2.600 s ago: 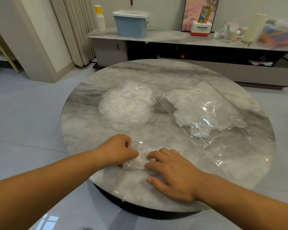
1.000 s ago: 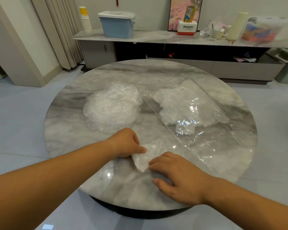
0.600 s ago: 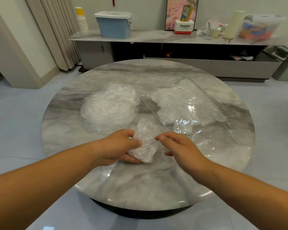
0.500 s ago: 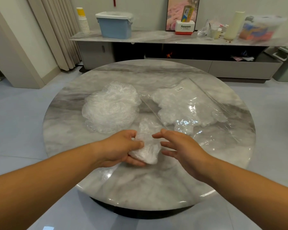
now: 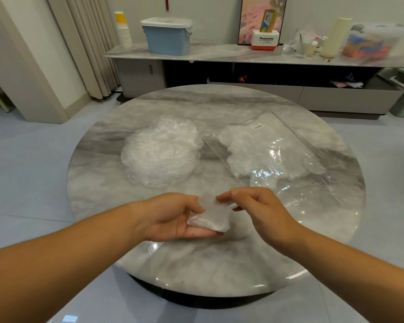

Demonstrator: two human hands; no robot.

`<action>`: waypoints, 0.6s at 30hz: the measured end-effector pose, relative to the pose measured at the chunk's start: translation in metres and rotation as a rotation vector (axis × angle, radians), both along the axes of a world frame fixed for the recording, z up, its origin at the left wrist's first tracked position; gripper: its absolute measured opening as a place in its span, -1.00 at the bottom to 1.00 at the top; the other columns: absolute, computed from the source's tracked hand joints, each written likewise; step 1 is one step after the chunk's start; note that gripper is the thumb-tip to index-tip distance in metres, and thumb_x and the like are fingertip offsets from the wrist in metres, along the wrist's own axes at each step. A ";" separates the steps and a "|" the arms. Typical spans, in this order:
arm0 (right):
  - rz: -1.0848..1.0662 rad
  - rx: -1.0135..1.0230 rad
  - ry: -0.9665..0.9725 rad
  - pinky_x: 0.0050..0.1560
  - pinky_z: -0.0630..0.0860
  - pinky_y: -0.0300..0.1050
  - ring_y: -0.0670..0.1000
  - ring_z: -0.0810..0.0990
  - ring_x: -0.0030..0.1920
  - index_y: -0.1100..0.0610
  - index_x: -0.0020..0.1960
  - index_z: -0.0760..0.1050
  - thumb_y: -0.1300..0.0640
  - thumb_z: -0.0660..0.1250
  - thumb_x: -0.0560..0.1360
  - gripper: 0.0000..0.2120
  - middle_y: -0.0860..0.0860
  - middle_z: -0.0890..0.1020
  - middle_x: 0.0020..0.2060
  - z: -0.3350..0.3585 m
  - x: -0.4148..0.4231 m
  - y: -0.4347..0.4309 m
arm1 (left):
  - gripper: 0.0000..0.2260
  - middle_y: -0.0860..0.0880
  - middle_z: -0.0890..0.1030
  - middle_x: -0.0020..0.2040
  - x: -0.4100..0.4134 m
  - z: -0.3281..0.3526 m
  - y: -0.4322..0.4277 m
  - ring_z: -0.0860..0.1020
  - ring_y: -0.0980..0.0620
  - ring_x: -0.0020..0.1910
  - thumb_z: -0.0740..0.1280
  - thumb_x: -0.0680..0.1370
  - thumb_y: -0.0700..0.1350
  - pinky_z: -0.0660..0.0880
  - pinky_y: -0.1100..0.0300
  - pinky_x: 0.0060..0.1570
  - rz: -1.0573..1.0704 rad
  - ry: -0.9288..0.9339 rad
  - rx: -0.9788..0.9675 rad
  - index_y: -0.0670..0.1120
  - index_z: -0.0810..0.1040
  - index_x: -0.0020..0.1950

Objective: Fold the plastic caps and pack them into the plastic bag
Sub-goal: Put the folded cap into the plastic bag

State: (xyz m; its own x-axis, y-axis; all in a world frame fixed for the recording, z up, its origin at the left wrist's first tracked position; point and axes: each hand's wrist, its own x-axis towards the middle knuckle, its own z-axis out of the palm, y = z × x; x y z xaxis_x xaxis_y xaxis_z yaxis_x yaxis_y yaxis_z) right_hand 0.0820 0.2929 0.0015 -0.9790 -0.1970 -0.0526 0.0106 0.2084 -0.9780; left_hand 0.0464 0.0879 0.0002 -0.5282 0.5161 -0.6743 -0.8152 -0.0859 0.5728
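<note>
There it was, the folded cap (image 5: 209, 217), lying across my left hand (image 5: 173, 216), fingers cupped under it and thumb clamped over its near edge. My right hand (image 5: 259, 210) came in from the other side, thumb and forefinger pinching the cap's upper corner. Both hands gripped the one small wad, just above the near part of the table (image 5: 196, 264).

Now the bit that mattered: the plastic bag (image 5: 289, 145) lay ahead and to the right, flat on the marble. Its long axis ran on a slant from the labelled far end down toward the near right edge. The packed caps (image 5: 254, 148) sat bunched in its far half, and the near half was flat film. I took that near end for the mouth, though I couldn't see the opening itself. My right hand was plainly the nearer one, just short of that near end.

The loose pile of caps (image 5: 161, 157) sat ahead of my left hand, just beside the bag's left edge.
</note>
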 end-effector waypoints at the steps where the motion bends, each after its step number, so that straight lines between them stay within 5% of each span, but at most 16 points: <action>1: 0.026 0.047 0.037 0.09 0.47 -0.32 -0.20 0.65 0.08 0.06 -0.02 0.73 0.00 0.28 0.60 -0.73 -0.15 0.74 -0.04 -0.002 0.002 0.001 | -0.62 -0.36 0.57 0.28 -0.001 0.002 -0.001 0.58 -0.36 0.25 0.10 0.59 -0.35 0.54 -0.16 0.21 0.010 -0.042 0.072 -0.30 0.44 0.41; 4: 0.107 0.288 0.182 0.18 0.50 -0.16 -0.16 0.62 0.10 -0.09 0.02 0.68 -0.15 0.21 0.55 -0.70 -0.22 0.70 -0.03 -0.006 0.006 0.005 | -0.52 -0.44 0.48 0.34 -0.004 0.005 -0.004 0.48 -0.44 0.32 0.16 0.56 -0.20 0.51 -0.15 0.27 -0.010 -0.073 0.202 -0.41 0.34 0.44; 7: 0.214 0.433 0.259 0.19 0.50 -0.09 -0.17 0.58 0.17 -0.15 0.20 0.54 -0.25 0.12 0.55 -0.63 -0.22 0.64 0.07 -0.009 0.013 0.005 | -0.53 -0.38 0.55 0.30 -0.005 0.003 -0.002 0.57 -0.29 0.27 0.25 0.64 -0.06 0.55 -0.06 0.24 -0.003 -0.013 0.124 -0.40 0.41 0.38; 11: 0.316 0.554 0.245 0.22 0.49 -0.10 -0.18 0.54 0.25 -0.21 0.37 0.31 -0.32 0.07 0.55 -0.56 -0.21 0.57 0.24 -0.013 0.015 0.009 | -0.73 -0.29 0.64 0.21 -0.002 -0.001 0.004 0.66 -0.16 0.16 0.27 0.63 -0.30 0.65 0.06 0.07 0.035 0.070 -0.023 -0.36 0.50 0.31; 15: 0.123 0.393 0.184 0.22 0.39 -0.36 -0.32 0.44 0.28 -0.23 0.33 0.45 -0.17 0.23 0.62 -0.71 -0.32 0.50 0.27 -0.002 0.016 0.013 | -0.67 -0.32 0.60 0.24 -0.008 0.001 0.014 0.69 -0.17 0.08 0.17 0.57 -0.49 0.68 0.10 -0.07 0.149 0.165 -0.094 -0.32 0.53 0.28; 18: -0.094 0.129 0.031 0.12 0.45 -0.33 -0.27 0.59 0.10 -0.16 0.05 0.66 -0.04 0.29 0.62 -0.84 -0.27 0.65 0.06 0.009 0.009 0.015 | -0.62 -0.32 0.53 0.28 -0.012 0.010 0.026 0.65 -0.23 0.13 0.20 0.53 -0.53 0.68 0.06 -0.07 0.211 0.288 -0.118 -0.25 0.52 0.28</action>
State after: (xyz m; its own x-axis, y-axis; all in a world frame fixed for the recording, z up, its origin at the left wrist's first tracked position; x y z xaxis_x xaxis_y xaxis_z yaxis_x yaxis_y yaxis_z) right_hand 0.0913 0.3084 0.0104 -0.9943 -0.0981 -0.0411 0.0063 0.3316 -0.9434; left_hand 0.0348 0.1139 0.0097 -0.7914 0.3033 -0.5307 -0.5904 -0.1547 0.7921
